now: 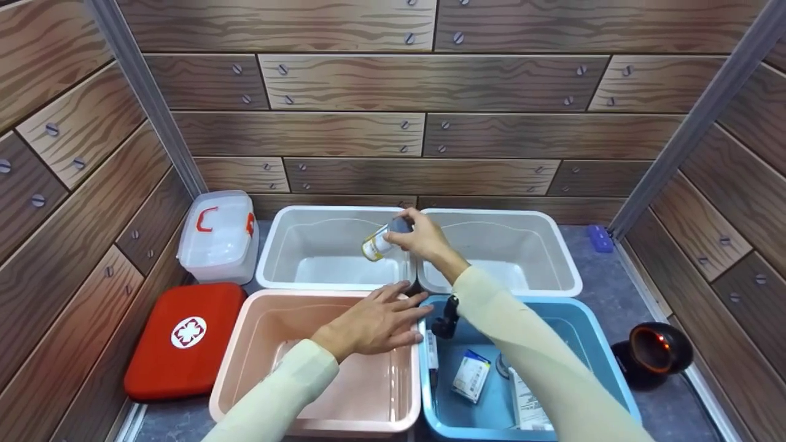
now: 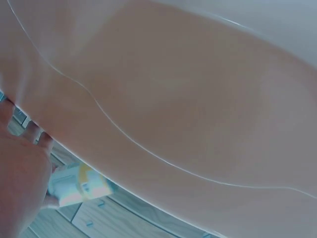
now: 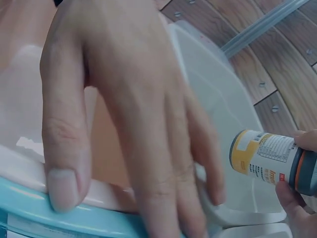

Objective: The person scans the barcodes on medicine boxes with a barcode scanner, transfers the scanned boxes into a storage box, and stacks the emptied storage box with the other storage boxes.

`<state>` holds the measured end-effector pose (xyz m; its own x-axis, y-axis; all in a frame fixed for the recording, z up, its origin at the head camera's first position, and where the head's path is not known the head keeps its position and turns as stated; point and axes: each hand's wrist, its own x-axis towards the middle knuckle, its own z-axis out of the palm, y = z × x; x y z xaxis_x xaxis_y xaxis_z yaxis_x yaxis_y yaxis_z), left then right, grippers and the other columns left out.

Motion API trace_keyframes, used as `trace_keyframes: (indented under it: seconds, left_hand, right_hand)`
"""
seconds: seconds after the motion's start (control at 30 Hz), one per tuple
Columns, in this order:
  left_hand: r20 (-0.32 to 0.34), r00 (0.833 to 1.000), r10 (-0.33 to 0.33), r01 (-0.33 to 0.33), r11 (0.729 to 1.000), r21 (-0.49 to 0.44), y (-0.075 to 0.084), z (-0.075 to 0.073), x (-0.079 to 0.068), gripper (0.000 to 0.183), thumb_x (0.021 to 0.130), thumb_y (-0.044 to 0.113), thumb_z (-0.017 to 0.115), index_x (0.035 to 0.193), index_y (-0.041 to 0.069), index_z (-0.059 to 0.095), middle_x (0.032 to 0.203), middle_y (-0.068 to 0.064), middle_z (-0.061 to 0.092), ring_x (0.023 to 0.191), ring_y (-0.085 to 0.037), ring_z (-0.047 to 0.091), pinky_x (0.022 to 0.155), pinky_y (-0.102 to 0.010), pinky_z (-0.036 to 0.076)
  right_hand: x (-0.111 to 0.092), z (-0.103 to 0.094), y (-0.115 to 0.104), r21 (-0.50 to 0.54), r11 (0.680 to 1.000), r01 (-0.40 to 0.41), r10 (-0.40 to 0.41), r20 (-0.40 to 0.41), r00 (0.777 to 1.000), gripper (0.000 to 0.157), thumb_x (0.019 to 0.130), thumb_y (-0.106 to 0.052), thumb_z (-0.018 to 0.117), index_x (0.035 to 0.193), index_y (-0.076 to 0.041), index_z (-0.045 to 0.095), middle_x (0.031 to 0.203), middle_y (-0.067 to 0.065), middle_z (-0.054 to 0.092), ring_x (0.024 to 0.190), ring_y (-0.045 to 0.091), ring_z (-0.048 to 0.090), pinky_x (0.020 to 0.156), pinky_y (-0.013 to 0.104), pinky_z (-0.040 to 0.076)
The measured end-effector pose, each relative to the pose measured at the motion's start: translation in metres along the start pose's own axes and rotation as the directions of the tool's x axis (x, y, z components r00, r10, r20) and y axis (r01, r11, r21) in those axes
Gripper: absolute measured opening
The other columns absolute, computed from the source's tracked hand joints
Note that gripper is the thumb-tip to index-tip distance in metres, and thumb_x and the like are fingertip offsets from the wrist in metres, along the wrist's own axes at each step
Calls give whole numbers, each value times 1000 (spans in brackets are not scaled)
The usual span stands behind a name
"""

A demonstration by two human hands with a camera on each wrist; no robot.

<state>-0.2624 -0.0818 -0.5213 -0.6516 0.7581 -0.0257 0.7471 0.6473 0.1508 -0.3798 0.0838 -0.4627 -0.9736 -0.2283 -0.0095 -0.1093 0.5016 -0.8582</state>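
Observation:
My right hand (image 1: 427,236) grips a bottle (image 1: 376,244) by its dark-lidded end, with thumb and fingers round it. The bottle's label is white and yellow, and it tilts over the left white bin (image 1: 331,286), its base pointing down and left. My left hand (image 1: 381,319) lies palm down with spread fingers across the meeting rims of the pink bin (image 1: 279,296) and the blue bin (image 1: 571,319). In the right wrist view, printed label text faces the camera on the bottle (image 3: 265,156), and the left hand (image 3: 133,99) is large in front.
A small blue-and-white box (image 1: 471,376) and a white printed pack (image 1: 529,405) lie in the blue bin. Right white bin (image 1: 540,245) stands behind it. At left are a clear lidded box (image 1: 215,239) and red first-aid case (image 1: 187,362); at right, a black scanner-like device (image 1: 654,353) and purple case (image 1: 600,238).

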Motion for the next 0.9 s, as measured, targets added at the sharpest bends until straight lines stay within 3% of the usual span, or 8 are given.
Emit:
trace_keyframes:
  seconds: [0.13,0.53,0.73,0.9]
  left_hand:
    - [0,1000,-4,4,1000,11,1,0,0,64,116,61,34,173,33,34,181,5,28,171,-30,19,138,-52,22]
    - [-7,1000,-2,2,1000,18,1,0,2,64,115,61,35,172,32,35,181,5,28,170,-30,21,138,-52,22]
    - [-27,999,22,-22,999,26,1,2,3,63,116,59,35,172,30,37,180,4,30,169,-31,24,137,-53,24]
    - [-11,1000,1,-1,1000,12,1,0,1,63,116,59,35,172,32,36,181,5,29,170,-31,21,137,-57,24]
  right_hand:
    - [2,7,6,-9,1000,-8,8,47,999,52,97,-19,83,141,-2,63,136,25,68,94,22,72,84,35,67]
    - [2,15,3,-9,996,-88,88,118,989,55,99,-15,79,147,5,59,140,29,65,100,31,79,79,28,67]
    - [-2,23,5,-7,992,-126,126,140,982,53,98,-6,79,147,3,60,143,28,66,106,34,78,90,37,68]
    - [-5,24,7,63,994,-86,76,151,986,51,98,-4,76,147,1,61,149,25,63,124,37,72,102,38,64]
